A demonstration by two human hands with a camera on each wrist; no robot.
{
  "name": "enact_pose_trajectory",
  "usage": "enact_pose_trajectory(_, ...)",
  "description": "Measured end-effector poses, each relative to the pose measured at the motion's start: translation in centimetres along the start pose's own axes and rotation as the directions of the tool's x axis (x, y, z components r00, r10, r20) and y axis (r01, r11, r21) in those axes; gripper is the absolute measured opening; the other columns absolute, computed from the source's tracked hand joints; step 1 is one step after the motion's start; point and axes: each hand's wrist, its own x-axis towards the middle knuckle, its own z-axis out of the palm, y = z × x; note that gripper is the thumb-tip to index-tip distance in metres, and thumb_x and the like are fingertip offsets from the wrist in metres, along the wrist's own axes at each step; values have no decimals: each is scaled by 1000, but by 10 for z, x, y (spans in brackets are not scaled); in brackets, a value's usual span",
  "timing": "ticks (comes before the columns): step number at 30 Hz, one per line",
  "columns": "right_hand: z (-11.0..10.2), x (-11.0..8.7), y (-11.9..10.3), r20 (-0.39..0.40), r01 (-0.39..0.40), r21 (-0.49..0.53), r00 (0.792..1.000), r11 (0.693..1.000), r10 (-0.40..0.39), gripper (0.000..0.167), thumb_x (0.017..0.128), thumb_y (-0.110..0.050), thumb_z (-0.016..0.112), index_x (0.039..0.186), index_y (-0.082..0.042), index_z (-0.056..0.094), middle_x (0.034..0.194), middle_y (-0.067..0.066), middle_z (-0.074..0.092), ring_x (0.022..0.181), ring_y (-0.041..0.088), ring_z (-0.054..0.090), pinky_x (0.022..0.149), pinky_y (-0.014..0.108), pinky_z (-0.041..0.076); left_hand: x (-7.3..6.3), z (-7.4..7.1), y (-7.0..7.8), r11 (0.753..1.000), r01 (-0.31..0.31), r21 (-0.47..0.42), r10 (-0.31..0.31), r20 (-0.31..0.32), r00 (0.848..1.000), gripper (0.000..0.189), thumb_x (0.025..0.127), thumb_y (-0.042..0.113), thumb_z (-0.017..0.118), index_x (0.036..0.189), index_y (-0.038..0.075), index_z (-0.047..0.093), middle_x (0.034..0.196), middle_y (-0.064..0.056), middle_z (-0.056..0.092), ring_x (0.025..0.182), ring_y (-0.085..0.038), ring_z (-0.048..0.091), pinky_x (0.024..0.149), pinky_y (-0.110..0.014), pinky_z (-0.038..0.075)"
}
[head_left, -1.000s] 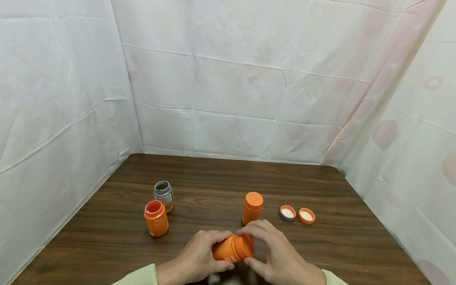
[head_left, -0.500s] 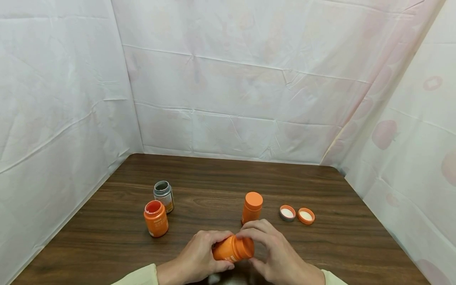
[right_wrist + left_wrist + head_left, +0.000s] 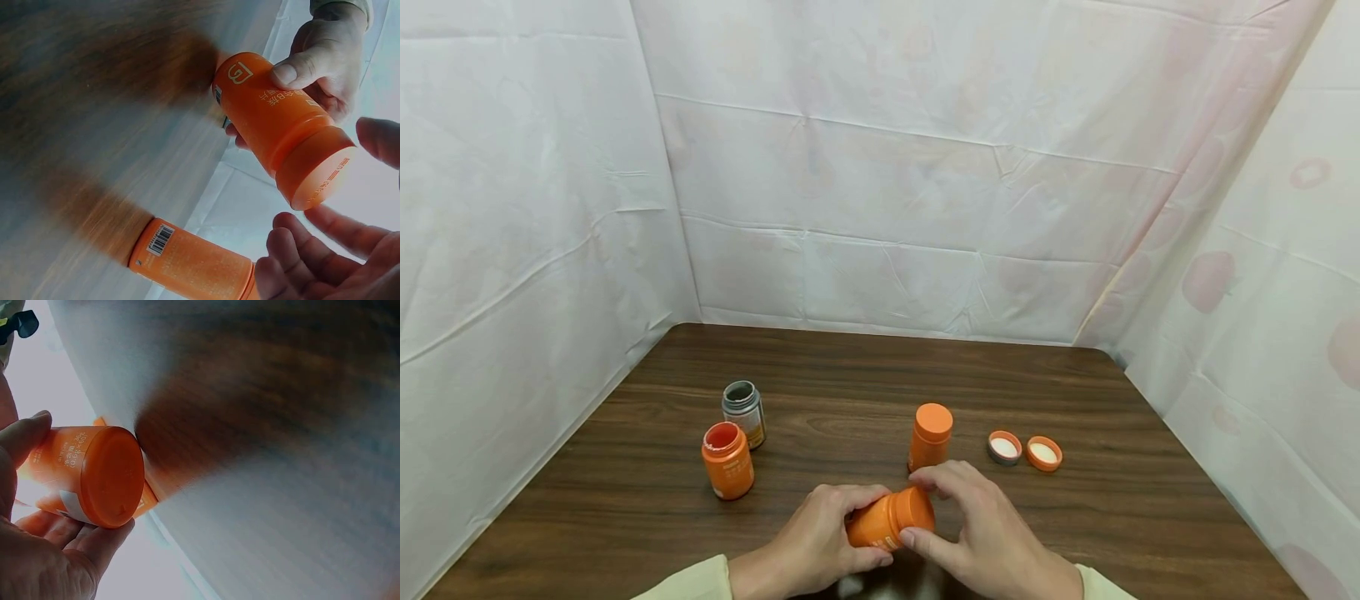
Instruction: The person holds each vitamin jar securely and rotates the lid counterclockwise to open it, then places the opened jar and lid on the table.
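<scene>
My left hand [image 3: 827,533] grips an orange pill bottle [image 3: 874,525] round its body, thumb on the near side. The bottle lies tilted on its side, its orange screw cap [image 3: 915,510] toward my right hand [image 3: 988,533]. In the right wrist view the cap [image 3: 315,165] is on the bottle neck. There the right index fingertip is right at the cap's lower edge, while a small gap shows between thumb and cap. The left wrist view shows the bottle's round base [image 3: 112,477] between the left thumb and fingers.
Behind the hands a second capped orange bottle [image 3: 932,437] stands upright. Two loose caps lie inside-up to its right, one grey-sided [image 3: 1004,447], one orange [image 3: 1044,454]. At left stand an uncapped orange bottle [image 3: 728,467] and an uncapped grey bottle [image 3: 745,414].
The right hand's fingers have shifted round the cap: the thumb moved up across its near side and the index finger lifted slightly. The left hand and bottle have hardly moved.
</scene>
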Motion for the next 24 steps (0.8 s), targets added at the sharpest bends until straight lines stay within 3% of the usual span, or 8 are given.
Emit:
enact_pose_trajectory(4, 0, 0, -1, -5, -72, -36, 997, 997, 72, 38, 89, -49, 78, 118, -28, 67, 102, -20, 61, 86, 1, 54, 74, 26, 51, 0, 0, 0, 1000, 12, -15, -12, 10, 1000, 49, 75, 19, 93, 119, 25, 71, 100, 17, 68, 81, 2, 60, 71, -20, 52)
enact_pose_trajectory(10, -1, 1, 0, 29, -137, -33, 990, 990, 138, 35, 90, -52, 76, 110, -24, 69, 93, -20, 61, 82, -1, 55, 71, 27, 52, 0, 0, 0, 1000, 14, -17, -14, 12, 1000, 49, 75, 19, 93, 118, 26, 71, 99, 18, 68, 81, 2, 60, 71, -20, 52)
enact_pose_trajectory(24, -1, 2, 2, 61, -108, 10, 992, 994, 107, 30, 90, -48, 77, 110, -27, 69, 93, -20, 62, 81, -1, 54, 69, 26, 51, 0, 0, 1, 999, 26, -22, -25, 26, 999, 48, 76, 21, 93, 118, 28, 70, 98, 18, 67, 81, 1, 60, 71, -20, 52)
